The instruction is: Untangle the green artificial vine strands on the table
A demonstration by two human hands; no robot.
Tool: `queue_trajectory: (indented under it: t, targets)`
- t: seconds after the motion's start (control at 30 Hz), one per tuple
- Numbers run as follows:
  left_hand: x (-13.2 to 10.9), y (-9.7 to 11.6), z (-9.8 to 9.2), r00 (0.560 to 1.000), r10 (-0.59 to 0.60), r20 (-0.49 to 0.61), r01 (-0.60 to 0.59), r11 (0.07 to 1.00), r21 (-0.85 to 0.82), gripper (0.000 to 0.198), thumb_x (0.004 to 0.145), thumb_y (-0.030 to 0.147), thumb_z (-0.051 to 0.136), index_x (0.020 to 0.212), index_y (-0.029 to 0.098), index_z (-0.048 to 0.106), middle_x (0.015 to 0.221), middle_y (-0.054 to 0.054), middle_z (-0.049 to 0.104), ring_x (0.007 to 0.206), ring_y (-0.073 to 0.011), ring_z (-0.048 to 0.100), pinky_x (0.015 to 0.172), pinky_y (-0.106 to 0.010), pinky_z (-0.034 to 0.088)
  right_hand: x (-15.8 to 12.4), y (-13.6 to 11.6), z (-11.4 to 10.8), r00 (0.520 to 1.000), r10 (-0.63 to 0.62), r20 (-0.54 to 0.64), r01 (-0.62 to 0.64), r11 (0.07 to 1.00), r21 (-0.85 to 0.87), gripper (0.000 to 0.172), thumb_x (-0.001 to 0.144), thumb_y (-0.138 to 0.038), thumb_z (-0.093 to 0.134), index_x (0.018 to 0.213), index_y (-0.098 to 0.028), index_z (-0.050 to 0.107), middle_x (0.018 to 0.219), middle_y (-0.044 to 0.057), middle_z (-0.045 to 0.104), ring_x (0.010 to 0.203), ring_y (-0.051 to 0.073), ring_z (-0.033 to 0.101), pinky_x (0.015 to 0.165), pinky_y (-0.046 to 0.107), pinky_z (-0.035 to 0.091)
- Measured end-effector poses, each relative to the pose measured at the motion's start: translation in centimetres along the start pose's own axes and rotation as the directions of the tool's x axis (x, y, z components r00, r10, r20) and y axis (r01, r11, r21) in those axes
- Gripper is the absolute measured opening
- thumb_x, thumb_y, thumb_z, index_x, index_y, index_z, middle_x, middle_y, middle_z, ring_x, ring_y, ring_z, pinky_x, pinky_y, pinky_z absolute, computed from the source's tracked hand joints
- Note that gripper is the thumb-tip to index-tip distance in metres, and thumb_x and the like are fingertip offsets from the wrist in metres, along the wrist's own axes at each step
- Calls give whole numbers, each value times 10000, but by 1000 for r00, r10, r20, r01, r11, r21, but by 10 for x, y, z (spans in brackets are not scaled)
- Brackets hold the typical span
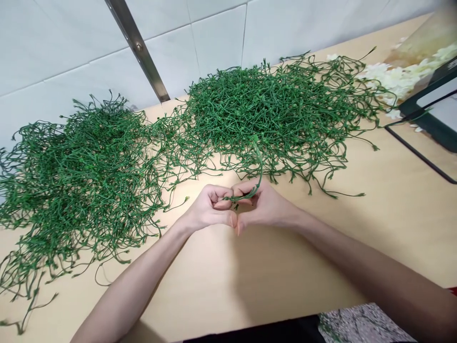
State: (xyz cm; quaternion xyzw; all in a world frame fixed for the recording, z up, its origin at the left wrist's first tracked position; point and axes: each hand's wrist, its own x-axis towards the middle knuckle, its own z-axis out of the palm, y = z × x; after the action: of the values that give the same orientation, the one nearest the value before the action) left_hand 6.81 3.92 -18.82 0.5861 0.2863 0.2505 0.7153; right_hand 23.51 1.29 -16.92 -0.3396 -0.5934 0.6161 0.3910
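Observation:
A single green artificial flower stem (260, 167) curves up from between my two hands, which meet over the table. My left hand (205, 208) has its fingers curled in, closed at the lower end of that stem. Across the curled fingers of my right hand (266, 206) lies the same stem, gripped there. Both thumbs point at each other and their tips nearly touch. Part of the stem's end is hidden by the fingers.
Green stems lie in a large pile (257, 109) at the back and another pile (82, 181) on the left. White artificial flowers (392, 78) and a dark-framed object (433, 107) are at the right. A metal strip (139, 47) runs down the tiled wall (217, 43) behind the table (200, 281).

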Motion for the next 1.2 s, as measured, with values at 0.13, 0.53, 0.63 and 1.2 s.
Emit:
queue_trajectory:
  t: [0.13, 0.53, 0.63, 1.2]
  targets:
    - [1, 0, 6, 999, 27, -45, -30, 998, -59, 734, 532, 555, 827, 508, 191, 191, 545, 80, 173, 533, -51, 147, 507, -240, 113, 0, 0, 8, 999, 22, -43, -20, 998, 57, 422, 497, -394, 881, 487, -174, 521, 519, -68, 284, 535, 78, 270, 485, 241, 209]
    - [3, 6, -13, 916, 210, -343, -244, 968, -60, 675, 474, 356, 904, 517, 193, 250, 445, 118, 226, 410, -22, 168, 410, -195, 162, 4, 5, -15, 862, -160, -482, 143, 987, -71, 784, 546, -493, 871, 534, -221, 135, 516, -94, 166, 478, 54, 192, 454, 251, 283]
    - [3, 5, -13, 895, 246, -373, -224, 969, 102, 454, 676, 503, 772, 567, 170, 484, 493, 55, 408, 454, -66, 319, 454, -222, 264, 5, 5, -17, 927, -93, -362, 33, 985, -168, 772, 517, -531, 869, 553, -228, 159, 528, -93, 182, 485, 53, 197, 437, 241, 186]
    - [8, 13, -1, 898, 129, -420, -257, 930, -263, 216, 726, 356, 779, 758, 158, 697, 809, -37, 659, 790, -148, 606, 774, -280, 483, 4, 6, -3, 993, -94, -71, 55, 904, -424, 361, 853, -429, 610, 643, -181, 454, 566, -68, 327, 490, 63, 253, 462, 231, 198]
